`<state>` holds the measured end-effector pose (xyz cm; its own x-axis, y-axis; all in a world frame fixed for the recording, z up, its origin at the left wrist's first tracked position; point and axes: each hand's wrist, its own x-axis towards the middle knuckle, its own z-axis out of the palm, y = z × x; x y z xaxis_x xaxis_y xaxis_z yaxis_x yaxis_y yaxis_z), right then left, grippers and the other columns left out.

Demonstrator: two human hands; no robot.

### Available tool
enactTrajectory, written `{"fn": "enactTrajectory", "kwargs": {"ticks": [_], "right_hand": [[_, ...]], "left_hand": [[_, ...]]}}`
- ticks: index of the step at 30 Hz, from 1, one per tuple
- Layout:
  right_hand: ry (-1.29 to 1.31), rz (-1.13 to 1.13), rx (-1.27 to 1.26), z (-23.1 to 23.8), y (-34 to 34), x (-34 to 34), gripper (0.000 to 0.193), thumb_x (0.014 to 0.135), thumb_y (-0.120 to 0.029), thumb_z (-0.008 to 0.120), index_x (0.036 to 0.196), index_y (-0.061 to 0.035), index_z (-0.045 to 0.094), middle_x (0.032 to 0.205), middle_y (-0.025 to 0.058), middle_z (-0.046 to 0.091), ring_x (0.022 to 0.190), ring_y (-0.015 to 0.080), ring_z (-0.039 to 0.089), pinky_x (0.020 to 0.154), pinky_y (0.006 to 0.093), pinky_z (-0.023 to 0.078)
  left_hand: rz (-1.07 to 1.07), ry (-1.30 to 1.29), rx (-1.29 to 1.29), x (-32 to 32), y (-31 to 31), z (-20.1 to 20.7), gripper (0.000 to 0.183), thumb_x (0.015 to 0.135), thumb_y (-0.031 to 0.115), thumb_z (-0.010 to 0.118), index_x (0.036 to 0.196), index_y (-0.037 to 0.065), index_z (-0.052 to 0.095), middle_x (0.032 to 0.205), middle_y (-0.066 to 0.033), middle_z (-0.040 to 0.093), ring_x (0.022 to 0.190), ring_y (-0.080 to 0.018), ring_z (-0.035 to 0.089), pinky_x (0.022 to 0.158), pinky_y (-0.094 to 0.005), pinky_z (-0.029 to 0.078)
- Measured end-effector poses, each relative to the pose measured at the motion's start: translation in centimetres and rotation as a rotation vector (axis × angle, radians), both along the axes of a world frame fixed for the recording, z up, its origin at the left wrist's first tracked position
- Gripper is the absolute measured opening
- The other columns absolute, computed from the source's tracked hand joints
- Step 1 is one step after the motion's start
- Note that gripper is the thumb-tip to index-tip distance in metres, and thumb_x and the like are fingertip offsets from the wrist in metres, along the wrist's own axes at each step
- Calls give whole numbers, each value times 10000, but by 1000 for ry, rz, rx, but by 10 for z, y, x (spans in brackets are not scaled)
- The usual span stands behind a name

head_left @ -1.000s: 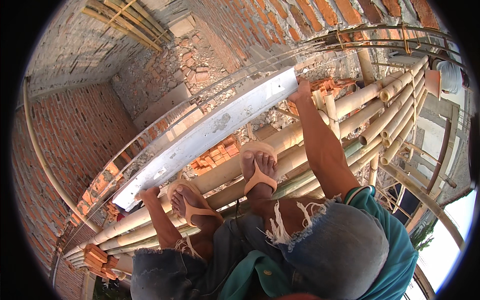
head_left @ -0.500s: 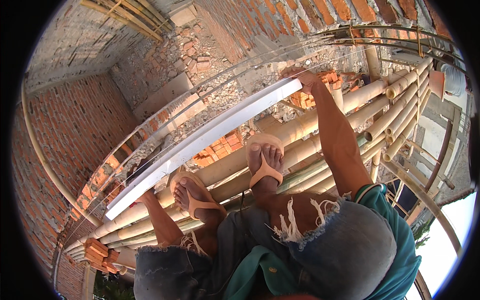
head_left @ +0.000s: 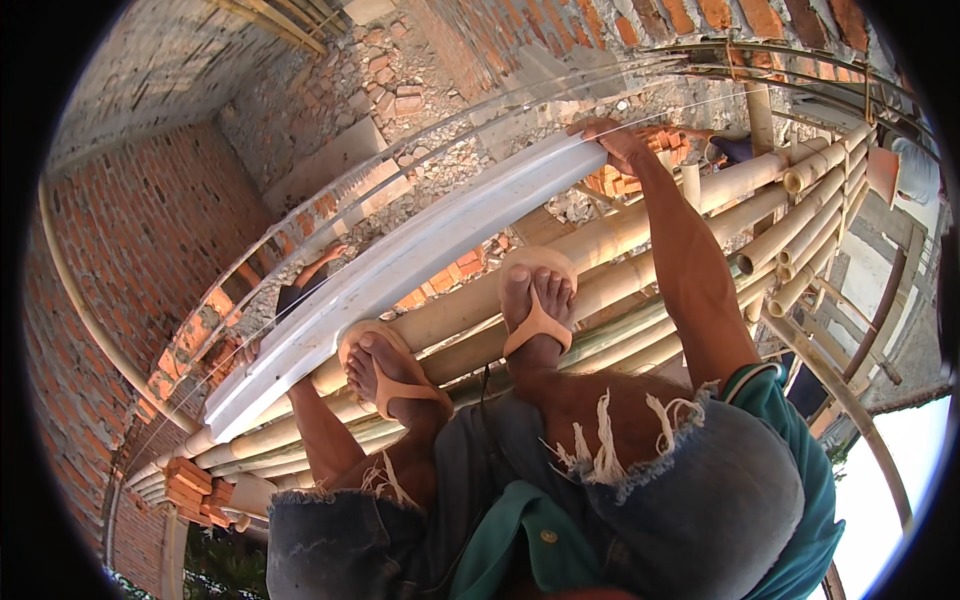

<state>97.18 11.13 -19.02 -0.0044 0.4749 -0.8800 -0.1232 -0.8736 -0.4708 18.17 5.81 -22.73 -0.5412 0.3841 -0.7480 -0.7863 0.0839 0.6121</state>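
Note:
A long white moulding with a ridged profile slants across the middle, above the bamboo poles. At its upper right end my right hand is closed, fingers over the far edge. My left hand holds the lower left end; only fingertips show past the far edge, and the moulding hides the palm. My sandalled feet rest on bamboo poles just on the near side of the moulding. A thin taut string runs along the moulding's far side.
Below lie brick rubble and stacked bricks. A brick wall rises at left. Another person's hand shows beyond the moulding. Bundled bamboo poles jut at right, and more bricks sit at lower left.
The moulding has tilted, so more of its broad ridged face shows. My left fingertips now show beyond its far edge. Another person's hand has come into sight beyond it.

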Motion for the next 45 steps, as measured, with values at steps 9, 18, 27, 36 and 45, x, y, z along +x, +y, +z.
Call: {"fn": "enactTrajectory", "kwargs": {"ticks": [9, 18, 27, 36, 45], "right_hand": [[-209, 517, 78, 10, -13, -1, 444, 765, -281, 841, 1122, -72, 680, 1000, 52, 687, 918, 181, 615, 839, 327, 467], [-279, 503, 147, 22, -23, -11, 508, 864, -424, 735, 1190, -47, 635, 1032, 73, 657, 921, 179, 612, 806, 329, 489], [-461, 1274, 53, 3, -14, -31, 671, 1003, -571, 375, 1040, 49, 629, 1044, 263, 654, 987, 381, 608, 910, 435, 428], [-379, 1109, 193, -2, -26, -74, 774, 997, -608, 338, 1004, 108, 632, 1023, 329, 648, 998, 449, 608, 914, 487, 419], [-567, 1070, 74, 4, -14, -82, 910, 952, -713, 308, 1123, 113, 650, 1172, 356, 617, 1154, 467, 578, 1017, 506, 405]], "left_hand": [[-63, -63, 334, 2, -2, 20, 331, 1047, 352, 339, 1050, 104, 557, 987, -44, 571, 868, -192, 529, 858, -392, 431], [-134, -182, 827, 43, 6, 41, 332, 1067, 314, 336, 959, 99, 564, 867, -38, 582, 750, -182, 539, 781, -387, 459], [-101, -173, 787, 57, 4, 44, 330, 1053, 353, 399, 985, 94, 592, 807, -41, 603, 713, -205, 560, 765, -391, 484], [-171, -83, 701, 63, 2, 46, 384, 1065, 405, 388, 882, 150, 610, 832, -18, 647, 801, -179, 611, 816, -349, 490], [-19, -227, 511, 18, -11, 9, 337, 1065, 342, 319, 978, 111, 548, 843, -31, 585, 750, -210, 563, 728, -387, 506]]}}
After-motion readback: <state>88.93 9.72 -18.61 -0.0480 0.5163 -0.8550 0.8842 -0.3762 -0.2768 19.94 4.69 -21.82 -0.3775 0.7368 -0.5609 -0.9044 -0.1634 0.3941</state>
